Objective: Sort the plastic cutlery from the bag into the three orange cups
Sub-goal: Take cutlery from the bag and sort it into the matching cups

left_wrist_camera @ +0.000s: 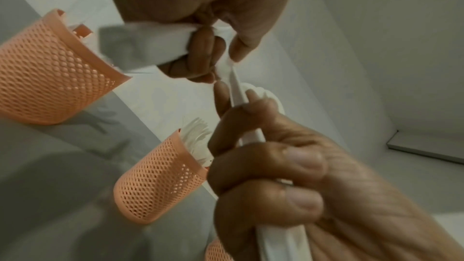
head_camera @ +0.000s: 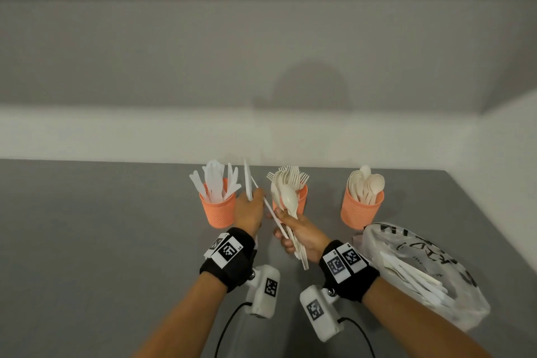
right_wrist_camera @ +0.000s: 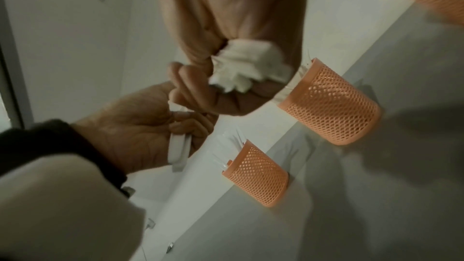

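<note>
On grey table (head_camera: 101,241), plastic bag (head_camera: 421,270) w/ cutlery lies at right, near spoon cup (head_camera: 361,208). Fork cup (head_camera: 302,197) in middle, knife cup (head_camera: 218,208) at left, all upright. Right hand (head_camera: 299,234) grips mixed bunch (head_camera: 287,200) of cutlery; left hand (head_camera: 250,209) pinches white knives (head_camera: 248,180) beside knife cup. Only head view shows bag; left wrist view shows left fingers (left_wrist_camera: 203,47) curled round handles close up.
</note>
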The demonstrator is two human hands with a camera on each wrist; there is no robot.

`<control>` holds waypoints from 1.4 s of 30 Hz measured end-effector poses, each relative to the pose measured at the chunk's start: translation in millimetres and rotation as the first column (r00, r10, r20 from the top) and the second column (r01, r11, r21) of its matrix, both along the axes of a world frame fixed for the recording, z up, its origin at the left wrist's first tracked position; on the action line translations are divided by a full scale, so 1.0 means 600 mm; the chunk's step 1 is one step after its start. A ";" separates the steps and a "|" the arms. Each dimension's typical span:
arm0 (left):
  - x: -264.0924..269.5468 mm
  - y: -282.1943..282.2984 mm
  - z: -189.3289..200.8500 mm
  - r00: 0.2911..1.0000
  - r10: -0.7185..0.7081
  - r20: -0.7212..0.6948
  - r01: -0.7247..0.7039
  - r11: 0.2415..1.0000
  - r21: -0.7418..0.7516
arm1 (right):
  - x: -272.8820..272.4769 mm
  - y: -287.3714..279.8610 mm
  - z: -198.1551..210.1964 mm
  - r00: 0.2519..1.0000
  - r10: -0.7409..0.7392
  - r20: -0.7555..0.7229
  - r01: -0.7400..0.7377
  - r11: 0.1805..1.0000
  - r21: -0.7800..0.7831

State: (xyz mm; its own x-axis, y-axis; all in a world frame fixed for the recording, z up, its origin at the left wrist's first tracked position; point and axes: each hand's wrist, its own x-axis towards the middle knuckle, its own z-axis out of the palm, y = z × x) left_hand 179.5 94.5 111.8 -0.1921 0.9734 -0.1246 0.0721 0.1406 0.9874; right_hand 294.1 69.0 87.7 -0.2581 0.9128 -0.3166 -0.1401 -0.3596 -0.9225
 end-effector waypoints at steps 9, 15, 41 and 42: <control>-0.014 0.004 -0.037 0.998 -0.014 0.065 0.017 0.999 -0.040 | -0.022 0.012 -0.007 1.000 -0.021 0.021 0.020 1.000 0.016; -0.080 0.063 -0.024 0.965 0.187 0.186 -0.199 0.979 0.044 | -0.009 0.019 -0.021 0.996 -0.026 0.080 0.032 0.997 -0.076; -0.137 0.170 -0.073 0.863 0.148 -0.482 0.055 0.923 0.382 | 0.021 0.039 -0.023 0.972 -0.220 0.079 0.224 0.973 -0.053; -0.143 0.175 -0.079 0.805 0.132 -0.578 0.130 0.912 0.389 | 0.020 0.039 -0.021 0.973 -0.218 0.074 0.222 0.974 -0.049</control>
